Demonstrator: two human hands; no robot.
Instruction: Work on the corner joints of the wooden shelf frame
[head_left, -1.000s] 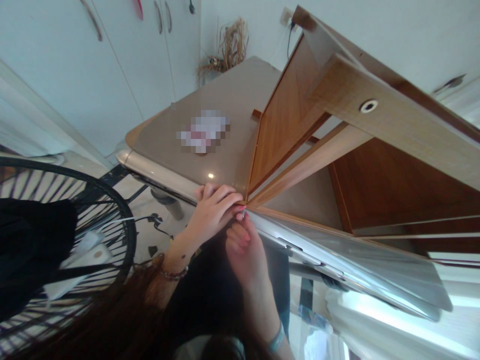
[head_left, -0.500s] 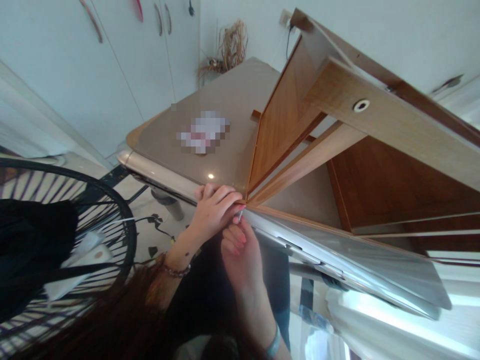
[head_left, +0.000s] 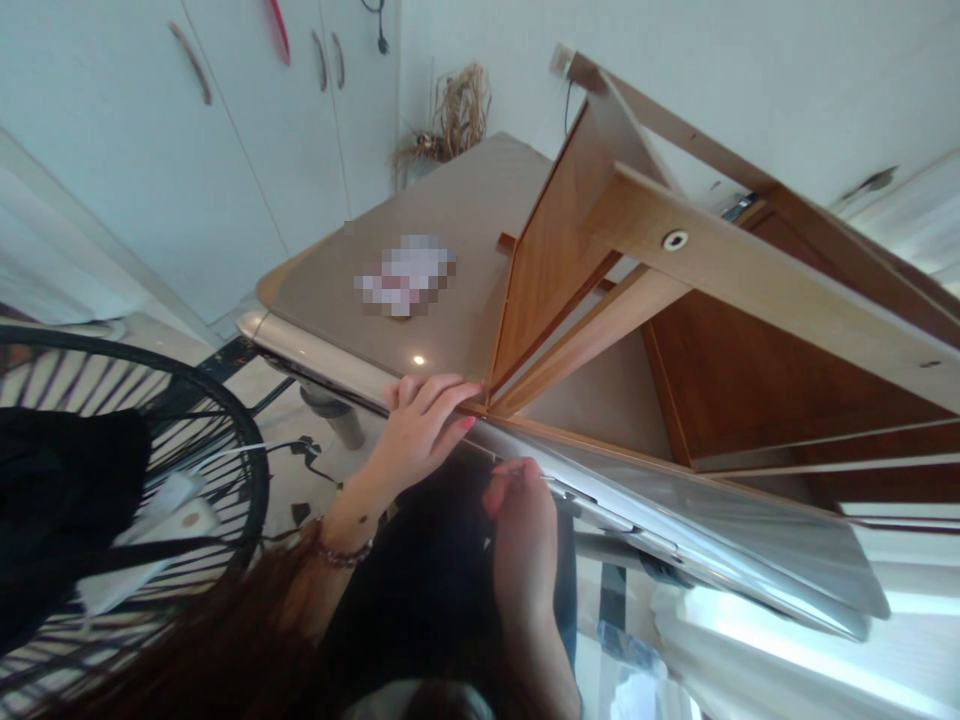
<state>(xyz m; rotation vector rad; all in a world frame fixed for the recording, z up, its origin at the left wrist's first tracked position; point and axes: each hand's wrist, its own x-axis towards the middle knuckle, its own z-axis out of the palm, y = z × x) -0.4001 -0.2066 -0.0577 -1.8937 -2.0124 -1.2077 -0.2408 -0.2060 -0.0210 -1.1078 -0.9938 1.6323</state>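
A wooden furniture frame [head_left: 637, 300] with panels and slats stands tilted on the table, its near corner at the table's front edge. My left hand [head_left: 420, 425] is at that corner, thumb below and fingers above, closed on the end of the wooden rail [head_left: 474, 408]. Below the edge and a little to the right, my right hand [head_left: 521, 500] is closed, blurred by motion. A thin metal rod [head_left: 546, 478] seems to stick out from its fingers, apart from the frame. A round metal bolt head [head_left: 675, 241] shows in the frame's upper rail.
The grey-topped table [head_left: 465, 200] bears a blurred-out item [head_left: 409, 275]. At left is a black corded chair [head_left: 247, 420] with a black cloth [head_left: 67, 510] and a white device [head_left: 176, 530] on it. Dried plants [head_left: 461, 110] and white cupboards [head_left: 255, 100] stand behind.
My right hand has pulled away from the corner, moving down and right with the thin rod. My left hand stays at the corner. The view has shifted slightly.
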